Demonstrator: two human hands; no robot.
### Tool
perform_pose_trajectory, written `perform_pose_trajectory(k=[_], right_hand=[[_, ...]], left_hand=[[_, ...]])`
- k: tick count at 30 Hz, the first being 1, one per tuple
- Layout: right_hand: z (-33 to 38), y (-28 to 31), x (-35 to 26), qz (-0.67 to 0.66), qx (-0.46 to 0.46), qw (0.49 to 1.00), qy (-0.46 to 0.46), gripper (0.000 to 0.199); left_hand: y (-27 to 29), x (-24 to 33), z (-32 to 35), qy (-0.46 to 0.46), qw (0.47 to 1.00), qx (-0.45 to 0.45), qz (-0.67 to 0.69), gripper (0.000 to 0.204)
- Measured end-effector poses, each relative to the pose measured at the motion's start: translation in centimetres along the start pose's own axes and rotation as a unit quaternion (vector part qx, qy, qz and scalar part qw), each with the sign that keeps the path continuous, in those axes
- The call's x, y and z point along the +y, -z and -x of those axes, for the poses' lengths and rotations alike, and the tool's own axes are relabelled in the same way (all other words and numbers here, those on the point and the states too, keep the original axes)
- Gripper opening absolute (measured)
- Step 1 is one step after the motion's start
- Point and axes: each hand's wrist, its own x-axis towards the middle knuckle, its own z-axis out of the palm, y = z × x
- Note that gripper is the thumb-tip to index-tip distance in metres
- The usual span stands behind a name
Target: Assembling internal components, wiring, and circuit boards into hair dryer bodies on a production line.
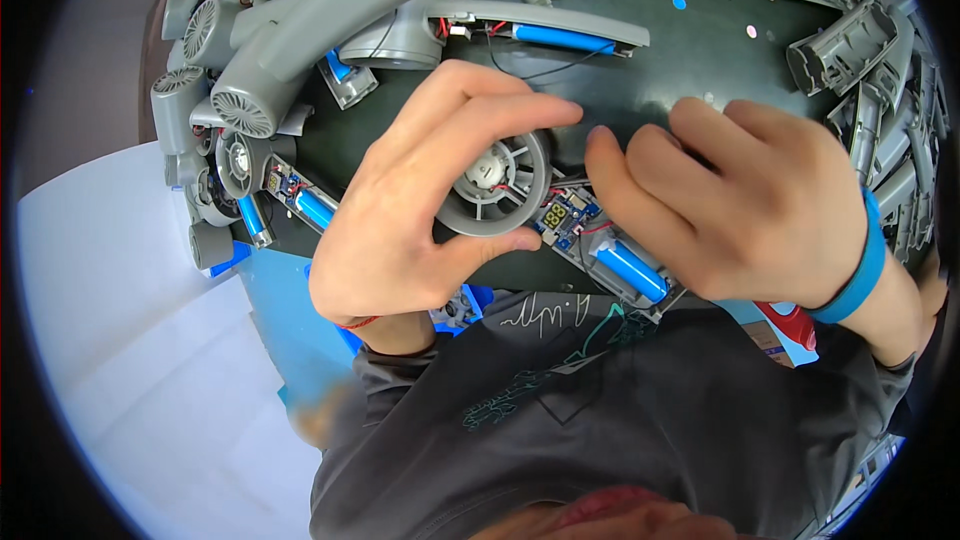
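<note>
My left hand (415, 205) grips a round grey fan housing (497, 185), thumb below its rim and fingers arched over its top. The housing joins an open grey handle half (615, 275) that holds a small blue circuit board (566, 217) with a tiny display, red wires and a blue cylindrical battery (632, 271). My right hand (745, 200) lies over that handle half, fingertips pressing near the board and the housing's right edge. A blue band (868, 265) circles my right wrist. Everything sits on a dark green work mat (690, 45).
A heap of grey fan units (275, 50) with blue batteries lies at the upper left. One open handle half with a battery (555, 35) lies above my hands. Several empty grey shells (870, 60) pile up at the right. A blue bin edge (275, 290) shows lower left.
</note>
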Motion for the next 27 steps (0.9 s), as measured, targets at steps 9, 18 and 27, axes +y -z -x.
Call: perform_pose_trajectory(k=[9, 18, 27], right_hand=[[-4.5, 3.1, 3.2, -0.161, -0.151, 0.975, 0.031, 0.012], [0.0, 3.6, 1.6, -0.110, -0.052, 0.984, -0.127, 0.024], [2.2, 2.7, 3.5, -0.182, -0.060, 0.941, -0.279, 0.043]], left_hand=[[-1.0, 1.4, -0.9, 0.024, 0.999, 0.017, 0.014, 0.069], [-0.5, 1.8, -0.3, 0.050, 0.997, 0.014, 0.049, 0.068], [-1.2, 2.3, 0.2, 0.099, 0.992, 0.055, 0.053, 0.071]])
